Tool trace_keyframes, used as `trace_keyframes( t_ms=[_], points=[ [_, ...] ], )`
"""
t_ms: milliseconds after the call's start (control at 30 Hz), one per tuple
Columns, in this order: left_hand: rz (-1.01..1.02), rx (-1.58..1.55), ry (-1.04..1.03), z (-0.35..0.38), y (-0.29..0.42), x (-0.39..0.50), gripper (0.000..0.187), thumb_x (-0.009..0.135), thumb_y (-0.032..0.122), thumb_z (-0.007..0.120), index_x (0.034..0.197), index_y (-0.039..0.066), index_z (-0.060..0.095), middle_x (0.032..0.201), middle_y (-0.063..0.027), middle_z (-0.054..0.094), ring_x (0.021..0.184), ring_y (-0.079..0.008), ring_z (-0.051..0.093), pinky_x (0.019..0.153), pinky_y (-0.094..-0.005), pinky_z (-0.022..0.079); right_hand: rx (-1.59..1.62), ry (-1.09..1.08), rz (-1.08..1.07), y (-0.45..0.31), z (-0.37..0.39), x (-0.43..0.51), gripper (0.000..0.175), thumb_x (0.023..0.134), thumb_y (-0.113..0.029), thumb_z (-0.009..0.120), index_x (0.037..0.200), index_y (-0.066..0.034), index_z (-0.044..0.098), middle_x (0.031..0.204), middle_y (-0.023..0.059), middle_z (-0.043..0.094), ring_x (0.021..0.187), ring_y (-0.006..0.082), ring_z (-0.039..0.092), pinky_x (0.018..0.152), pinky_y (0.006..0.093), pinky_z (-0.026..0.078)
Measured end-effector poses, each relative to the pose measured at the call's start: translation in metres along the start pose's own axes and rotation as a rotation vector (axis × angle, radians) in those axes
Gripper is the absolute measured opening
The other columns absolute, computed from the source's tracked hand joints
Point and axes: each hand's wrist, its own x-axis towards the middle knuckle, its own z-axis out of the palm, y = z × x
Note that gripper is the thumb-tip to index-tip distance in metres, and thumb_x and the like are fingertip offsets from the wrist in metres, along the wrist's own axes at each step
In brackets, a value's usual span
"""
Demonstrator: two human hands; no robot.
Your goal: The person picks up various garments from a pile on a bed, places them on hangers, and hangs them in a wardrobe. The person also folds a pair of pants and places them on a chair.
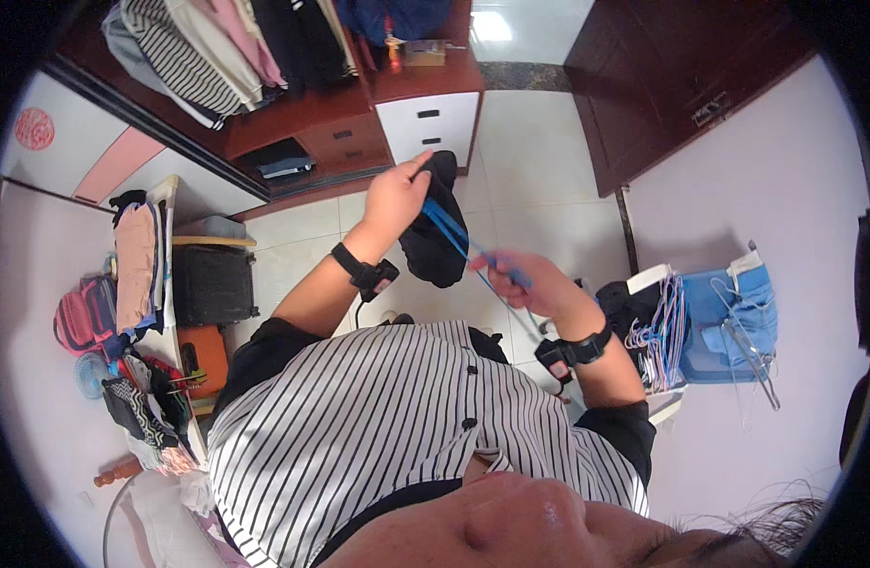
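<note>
My left hand grips a dark folded garment by its upper part, and the cloth hangs down over the tiled floor. A blue clothes hanger is in my right hand, which is slightly blurred. One end of the hanger overlaps the garment just below my left fingers; whether it passes inside the cloth cannot be told. The hanger's other end runs past my right hand towards its wrist.
An open wardrobe with hung clothes stands ahead, beside a white drawer unit. Folded clothes and a black suitcase are at the left. At the right are several hangers, a blue basket and a dark door.
</note>
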Motion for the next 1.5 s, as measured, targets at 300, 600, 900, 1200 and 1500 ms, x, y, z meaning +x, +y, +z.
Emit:
trace_keyframes(
  t_ms=[300, 600, 900, 1200, 1500],
  points=[
    [0.288, 0.082, 0.056, -0.074, -0.004, -0.005, 0.024, 0.085, 0.018, 0.064, 0.102, 0.002, 0.069, 0.091, -0.0188, 0.068, 0.083, -0.036, 0.065, 0.069, -0.0396, 0.052, 0.133, -0.21, -0.313, -0.051, 0.085, 0.109, 0.019, 0.088, -0.019, 0.049, 0.101, -0.007, 0.055, 0.063, -0.0052, 0.034, 0.05, 0.0047, 0.028, 0.04, 0.0192, 0.018],
    [0.801, 0.404, -0.227, -0.238, 0.013, 0.054, 0.03, 0.079, 0.035, 0.07, 0.083, 0.007, 0.059, 0.08, -0.0087, 0.058, 0.087, -0.031, 0.056, 0.08, -0.0414, 0.042, -0.138, -0.367, -0.484, -0.062, 0.188, 0.088, 0.025, 0.094, -0.025, 0.051, 0.1, -0.0017, 0.056, 0.069, 0.0004, 0.046, 0.059, 0.0101, 0.043, 0.053, 0.0236, 0.036],
    [0.74, 0.301, -0.06, -0.303, 0.013, 0.046, 0.032, 0.076, 0.031, 0.071, 0.073, 0.004, 0.056, 0.068, -0.0103, 0.054, 0.073, -0.0337, 0.055, 0.067, -0.0424, 0.043, -0.713, -0.217, -0.852, -0.038, 0.223, 0.152, 0.039, 0.1, -0.034, 0.041, 0.128, -0.0065, 0.049, 0.131, 0.0081, 0.05, 0.122, 0.0204, 0.046, 0.092, 0.0362, 0.045],
    [0.369, 0.078, 0.071, -0.353, -0.011, 0.024, 0.026, 0.089, 0.025, 0.063, 0.085, 0.0, 0.061, 0.07, -0.0117, 0.056, 0.065, -0.0197, 0.054, 0.063, -0.0315, 0.045, -1.999, -0.196, -0.841, -0.03, 0.228, 0.179, 0.023, 0.083, -0.019, 0.055, 0.098, -0.0039, 0.064, 0.093, 0.0145, 0.065, 0.09, 0.0306, 0.06, 0.08, 0.0377, 0.049],
    [0.277, 0.376, 0.278, -0.413, -0.059, -0.028, 0.028, 0.092, 0.024, 0.059, 0.078, 0.0, 0.056, 0.066, -0.0126, 0.049, 0.063, -0.0245, 0.052, 0.06, -0.0347, 0.042, -2.029, -0.145, -1.175, -0.087, 0.192, 0.1, 0.017, 0.062, -0.01, 0.059, 0.078, -0.0085, 0.063, 0.076, 0.007, 0.055, 0.083, 0.0269, 0.057, 0.068, 0.039, 0.048]
  ],
)
